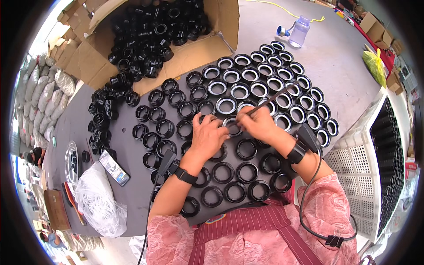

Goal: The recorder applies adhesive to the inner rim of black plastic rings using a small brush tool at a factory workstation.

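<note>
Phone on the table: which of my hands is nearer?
Left. The left hand is ahead and right of the phone; the right hand, gripping a stick, is farther right.

Our grey table (76,128) carries rows of black rings (246,157), many with white inner rims, beside a loose heap (100,120). On it we also see 1 open cardboard box (194,55), 1 clear bottle (300,33), 1 lit smartphone (114,168), 1 plastic bag (99,198) of white strands and 1 round clear dish (70,165).

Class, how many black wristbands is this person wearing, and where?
2: a black wristband just behind the left hand, another black wristband just behind the right hand. Sleeves could hide more.
</note>
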Available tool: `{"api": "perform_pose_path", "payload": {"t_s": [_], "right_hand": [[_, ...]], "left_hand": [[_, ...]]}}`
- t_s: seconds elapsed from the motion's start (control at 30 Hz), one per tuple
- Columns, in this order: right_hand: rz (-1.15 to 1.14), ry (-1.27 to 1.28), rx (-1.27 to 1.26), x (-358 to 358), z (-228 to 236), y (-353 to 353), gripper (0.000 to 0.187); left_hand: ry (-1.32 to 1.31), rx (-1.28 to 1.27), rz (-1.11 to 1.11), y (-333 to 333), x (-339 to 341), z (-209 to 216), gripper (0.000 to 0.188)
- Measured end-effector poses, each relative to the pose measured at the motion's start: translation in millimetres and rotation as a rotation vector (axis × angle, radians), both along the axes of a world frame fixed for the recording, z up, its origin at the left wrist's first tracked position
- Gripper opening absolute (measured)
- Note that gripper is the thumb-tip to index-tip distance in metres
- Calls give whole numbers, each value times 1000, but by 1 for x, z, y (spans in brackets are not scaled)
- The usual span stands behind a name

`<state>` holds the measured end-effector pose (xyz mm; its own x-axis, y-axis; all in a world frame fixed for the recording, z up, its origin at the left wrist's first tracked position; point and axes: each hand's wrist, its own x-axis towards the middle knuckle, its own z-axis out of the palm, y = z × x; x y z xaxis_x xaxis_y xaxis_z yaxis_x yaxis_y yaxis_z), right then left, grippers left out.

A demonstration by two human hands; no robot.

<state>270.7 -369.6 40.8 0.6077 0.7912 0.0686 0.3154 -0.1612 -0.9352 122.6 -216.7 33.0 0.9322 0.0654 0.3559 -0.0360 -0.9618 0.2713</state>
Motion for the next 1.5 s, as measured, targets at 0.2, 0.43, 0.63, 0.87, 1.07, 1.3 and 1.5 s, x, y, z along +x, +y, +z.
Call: {"api": "perform_pose_path", "payload": {"t_s": [0.2, 0.43, 0.63, 0.87, 1.07, 1.3, 1.5], "right_hand": [[-265, 174, 243, 5, 31, -45, 22], [-238, 207, 202, 6, 18, -62, 25], [-136, -117, 37, 8, 9, -51, 20], [50, -142, -51, -6, 17, -39, 19], [-175, -82, 53, 35, 12, -43, 20], [-136, -298, -94, 39, 12, -43, 21], [-100, -94, 27, 28, 13, -43, 23]], "left_hand": [[85, -167, 39, 6, 7, 14, 15], [-27, 21, 190, 4, 33, 0, 15], [-101, 112, 157, -7, 29, 13, 13], [143, 21, 43, -11, 14, 20, 30], [-55, -18, 11, -14, 41, 23, 36], [82, -9, -34, -18, 67, 14, 37], [-16, 21, -28, -28, 59, 15, 30]]}}
